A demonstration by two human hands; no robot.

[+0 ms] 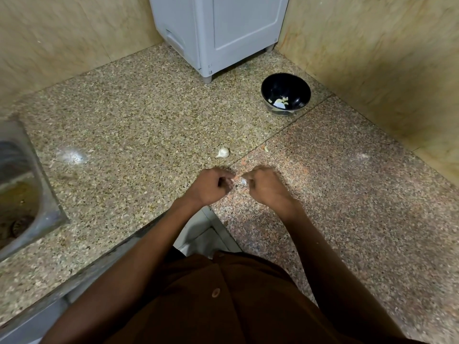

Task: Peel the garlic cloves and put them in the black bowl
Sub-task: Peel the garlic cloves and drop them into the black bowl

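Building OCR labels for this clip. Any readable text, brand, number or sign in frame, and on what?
None readable.
Grey appliance: two tiny marks on its lower front corner, too small to read.
Black bowl: no print visible.
Counter, sink, shirt: no text.

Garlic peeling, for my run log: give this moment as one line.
left hand and right hand: pinching garlic clove | unpeeled clove: on counter | black bowl: holds peeled pieces

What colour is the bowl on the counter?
The bowl is black, glossy inside, seen best in the head view.
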